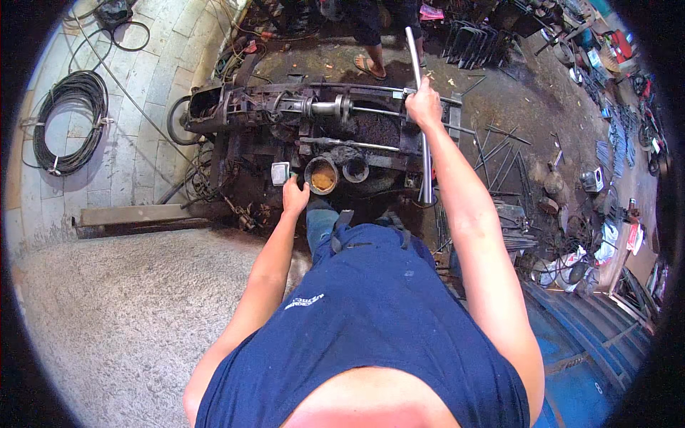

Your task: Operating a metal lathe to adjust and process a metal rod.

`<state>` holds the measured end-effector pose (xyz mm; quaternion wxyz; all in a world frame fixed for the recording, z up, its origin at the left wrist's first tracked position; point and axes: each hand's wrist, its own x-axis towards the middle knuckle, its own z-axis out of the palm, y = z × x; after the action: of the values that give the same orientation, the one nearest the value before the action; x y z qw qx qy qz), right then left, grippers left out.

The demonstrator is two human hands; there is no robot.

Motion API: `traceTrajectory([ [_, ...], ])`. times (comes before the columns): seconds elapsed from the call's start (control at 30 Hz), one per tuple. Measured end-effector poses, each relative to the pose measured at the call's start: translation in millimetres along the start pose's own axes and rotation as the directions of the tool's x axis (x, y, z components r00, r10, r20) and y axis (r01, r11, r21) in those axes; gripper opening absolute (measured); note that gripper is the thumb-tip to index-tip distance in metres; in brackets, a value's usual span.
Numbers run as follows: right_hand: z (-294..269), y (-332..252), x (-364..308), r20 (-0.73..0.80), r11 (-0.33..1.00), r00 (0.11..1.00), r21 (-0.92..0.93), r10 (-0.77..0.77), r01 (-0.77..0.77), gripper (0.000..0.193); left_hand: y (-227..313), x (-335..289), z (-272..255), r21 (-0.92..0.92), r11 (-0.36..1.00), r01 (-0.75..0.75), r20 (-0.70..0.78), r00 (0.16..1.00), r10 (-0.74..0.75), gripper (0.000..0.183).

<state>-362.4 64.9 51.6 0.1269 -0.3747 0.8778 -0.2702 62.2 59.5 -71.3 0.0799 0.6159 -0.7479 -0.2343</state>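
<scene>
My right hand grips a long shiny steel tube that runs from the far floor down across a dark, greasy machine. The tube's lower end hangs near the machine's front edge. My left hand rests at the machine's near side, fingers closed around a small grey box-like control. Just right of that hand stand a round can with brownish liquid and a smaller dark cup. A chrome shaft lies along the machine's top.
A coil of black cable lies on the tiled floor at left. Another person's feet in sandals stand beyond the machine. Metal rods and scrap parts litter the ground at right. A grey concrete slab sits lower left.
</scene>
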Motion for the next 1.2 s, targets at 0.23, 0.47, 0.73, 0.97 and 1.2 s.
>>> traceTrajectory([
  [0.23,-1,4,0,0.012,1.000,1.000,-0.005,-0.008,0.008,0.054,-2,-1,1,0.009,1.000,-0.015,-0.014,1.000,0.015,0.053],
  [0.47,0,1,0,0.002,1.000,1.000,-0.002,0.001,-0.001,0.051,-4,1,4,0.010,1.000,-0.016,-0.015,1.000,0.016,0.052],
  [0.73,-1,4,1,0.001,1.000,1.000,-0.008,-0.011,0.011,0.050,-1,0,1,0.005,1.000,-0.020,-0.024,1.000,0.020,0.052],
  [0.97,-1,11,1,-0.010,0.999,1.000,-0.034,-0.009,0.008,0.058,6,-2,-2,0.001,1.000,0.015,0.009,1.000,-0.015,0.053],
  [1.2,2,7,4,0.001,0.999,1.000,-0.036,-0.010,0.010,0.061,1,0,-3,0.002,1.000,0.000,0.019,1.000,0.000,0.052],
])
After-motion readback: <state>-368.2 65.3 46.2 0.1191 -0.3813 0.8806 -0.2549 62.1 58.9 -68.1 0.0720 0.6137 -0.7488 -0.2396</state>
